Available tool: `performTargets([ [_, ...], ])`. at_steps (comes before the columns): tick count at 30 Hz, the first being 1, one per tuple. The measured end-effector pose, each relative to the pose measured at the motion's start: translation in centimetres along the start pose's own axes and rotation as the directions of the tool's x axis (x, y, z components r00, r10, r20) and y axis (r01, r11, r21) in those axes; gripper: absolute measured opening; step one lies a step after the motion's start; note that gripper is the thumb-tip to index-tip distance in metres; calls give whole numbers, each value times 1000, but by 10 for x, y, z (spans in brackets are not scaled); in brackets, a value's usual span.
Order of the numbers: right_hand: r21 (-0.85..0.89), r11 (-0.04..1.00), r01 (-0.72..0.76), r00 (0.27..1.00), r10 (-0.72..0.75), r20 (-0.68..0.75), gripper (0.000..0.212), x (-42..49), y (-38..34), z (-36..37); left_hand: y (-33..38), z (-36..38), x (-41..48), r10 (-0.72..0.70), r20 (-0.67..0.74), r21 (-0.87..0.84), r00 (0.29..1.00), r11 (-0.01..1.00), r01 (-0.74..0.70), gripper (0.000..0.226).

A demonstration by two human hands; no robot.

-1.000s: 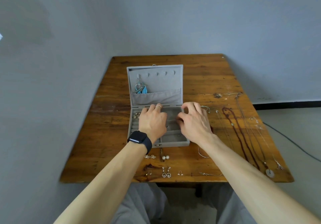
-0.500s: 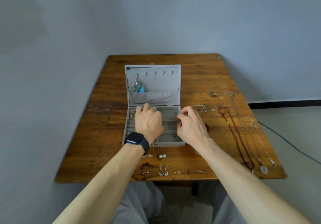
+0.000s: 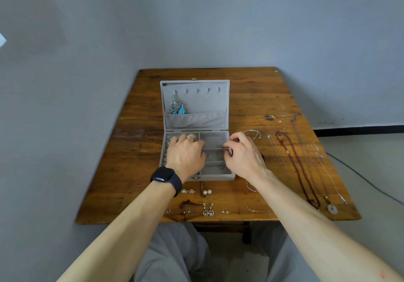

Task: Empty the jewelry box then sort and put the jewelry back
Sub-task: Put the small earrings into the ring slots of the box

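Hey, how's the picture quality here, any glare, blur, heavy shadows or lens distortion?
Head view: the wide-angle lens stretches both forearms and splays the table edges; light is soft and even, faint shadow under the left hand and right hand over the jewelry box; no strong glare; the earrings at the near edge lack fine detail.

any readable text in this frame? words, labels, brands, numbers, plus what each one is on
No text can be read anywhere in the frame.
jewelry box: plain grey lining, no label or brand visible.
watch: face is dark, nothing showing.
table: bare wood, no print.
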State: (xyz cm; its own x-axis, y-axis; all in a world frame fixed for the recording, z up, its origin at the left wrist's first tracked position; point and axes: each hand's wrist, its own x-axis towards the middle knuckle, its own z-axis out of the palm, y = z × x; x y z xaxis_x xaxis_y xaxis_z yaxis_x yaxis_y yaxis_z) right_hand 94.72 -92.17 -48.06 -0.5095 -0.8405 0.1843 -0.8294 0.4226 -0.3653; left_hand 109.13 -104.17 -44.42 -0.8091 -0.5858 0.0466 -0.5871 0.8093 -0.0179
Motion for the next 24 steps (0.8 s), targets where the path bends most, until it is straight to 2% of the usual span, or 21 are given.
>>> performTargets([
  [5,87,995,51,996,-44,-78,27,-18,-7,-15,-22,-19,-25,-4,-100,-196,995,980,-16,38],
  [10,175,980,98,991,-80,-104,24,-57,-27,-14,-40,-22,-65,-77,-202,-293,976,956,15,30],
  [15,228,968,107,989,-81,-122,21,-100,-41,-3,-41,-14,-105,-111,-230,-375,967,927,17,25],
  [20,171,978,117,985,-92,-145,19,-134,-43,8,-21,4,-136,-71,-221,-358,973,934,-14,21],
  [24,95,994,55,990,-42,-136,21,-143,-44,14,-2,12,-141,-50,-181,-358,982,933,-19,24],
])
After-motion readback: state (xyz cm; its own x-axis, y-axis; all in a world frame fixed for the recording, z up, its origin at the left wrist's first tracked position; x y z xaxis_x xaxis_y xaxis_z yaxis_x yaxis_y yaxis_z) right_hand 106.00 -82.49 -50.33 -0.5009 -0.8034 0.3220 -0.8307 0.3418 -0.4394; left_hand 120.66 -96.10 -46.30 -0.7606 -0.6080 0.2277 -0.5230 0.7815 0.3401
